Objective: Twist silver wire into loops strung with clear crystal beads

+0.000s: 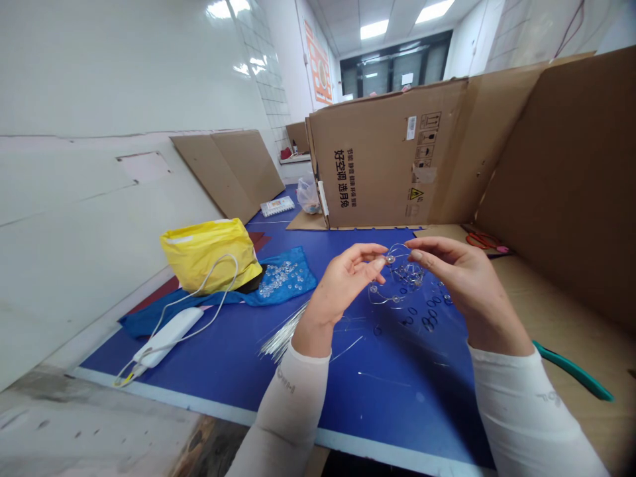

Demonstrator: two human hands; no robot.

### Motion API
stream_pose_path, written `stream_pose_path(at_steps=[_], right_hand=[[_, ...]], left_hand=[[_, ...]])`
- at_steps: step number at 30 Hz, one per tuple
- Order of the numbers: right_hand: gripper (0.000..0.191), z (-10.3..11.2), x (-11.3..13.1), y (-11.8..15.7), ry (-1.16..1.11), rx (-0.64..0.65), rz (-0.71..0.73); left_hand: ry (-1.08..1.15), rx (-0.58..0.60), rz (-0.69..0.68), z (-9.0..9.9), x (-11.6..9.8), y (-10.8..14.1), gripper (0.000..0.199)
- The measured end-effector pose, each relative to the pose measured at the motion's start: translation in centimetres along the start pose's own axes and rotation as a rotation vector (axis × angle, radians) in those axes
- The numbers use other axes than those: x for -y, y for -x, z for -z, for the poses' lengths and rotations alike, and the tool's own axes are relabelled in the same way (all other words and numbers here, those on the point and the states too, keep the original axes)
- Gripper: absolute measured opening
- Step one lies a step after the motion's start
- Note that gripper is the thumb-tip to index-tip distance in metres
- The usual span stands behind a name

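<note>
Above the blue worktop (397, 411), my feed centres on a clear wire frame (401, 275) strung with glassy beads, its thin transparent loops catching the light as it hangs in the air between both hands. The left hand (342, 286) turns palm inward, its thumb and fingertips pinching the frame's edge near a bead. The right hand (472, 281) comes in from the other side, curled fingers gripping the top of the loop. White sleeves (293, 411) cover both forearms. Below the frame lie small dark rings (427, 318) and, nearer the left wrist, a sheaf of fine silvery rods (283, 331). Further left, loose clear beads (281, 279) sit on a crumpled blue cloth (298, 291) beside a glossy yellow bag (209, 255). Green pliers (571, 370) rest on flat cardboard (561, 311) at right.
</note>
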State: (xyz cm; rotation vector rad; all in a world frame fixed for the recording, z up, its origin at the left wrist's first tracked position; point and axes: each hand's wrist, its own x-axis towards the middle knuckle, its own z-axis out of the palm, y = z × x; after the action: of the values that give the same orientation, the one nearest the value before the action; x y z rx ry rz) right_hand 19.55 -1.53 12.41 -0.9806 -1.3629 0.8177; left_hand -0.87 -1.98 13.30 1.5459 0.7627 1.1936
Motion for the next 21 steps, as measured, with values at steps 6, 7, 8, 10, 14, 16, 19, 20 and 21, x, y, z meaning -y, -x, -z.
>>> stream_pose_path(at_steps=[6,7,8,10,14,16,19,20,21], right_hand=[[0.032,-0.15,0.08,0.07,0.022,-0.014,-0.007],[0.031,-0.17,0.12,0.09,0.017,-0.013,-0.009],[0.031,-0.17,0.16,0.1,0.007,-0.01,-0.009],[0.031,-0.14,0.24,0.1,-0.023,0.003,-0.013],[0.032,-0.02,0.35,0.03,-0.056,0.092,-0.081],[0.033,-0.02,0.32,0.0,-0.068,0.127,-0.123],[0.032,-0.12,0.2,0.01,-0.11,0.142,-0.142],[0.031,-0.16,0.16,0.03,-0.124,0.142,-0.138],[0.03,-0.18,0.13,0.07,-0.135,0.141,-0.13]], left_hand=[[-0.041,-0.095,-0.034,-0.28,-0.12,0.08,0.016],[-0.046,-0.1,-0.039,-0.31,-0.1,0.06,0.014],[-0.053,-0.105,-0.045,-0.33,-0.08,0.04,0.013],[-0.066,-0.116,-0.057,-0.33,0.0,-0.03,0.013],[-0.098,-0.129,-0.079,-0.27,0.19,-0.13,0.013],[-0.135,-0.13,-0.085,-0.25,0.19,-0.12,0.012],[-0.187,-0.12,-0.083,-0.22,0.06,-0.04,0.011],[-0.201,-0.115,-0.081,-0.21,0.01,-0.01,0.01],[-0.213,-0.109,-0.079,-0.21,-0.04,0.02,0.01]])
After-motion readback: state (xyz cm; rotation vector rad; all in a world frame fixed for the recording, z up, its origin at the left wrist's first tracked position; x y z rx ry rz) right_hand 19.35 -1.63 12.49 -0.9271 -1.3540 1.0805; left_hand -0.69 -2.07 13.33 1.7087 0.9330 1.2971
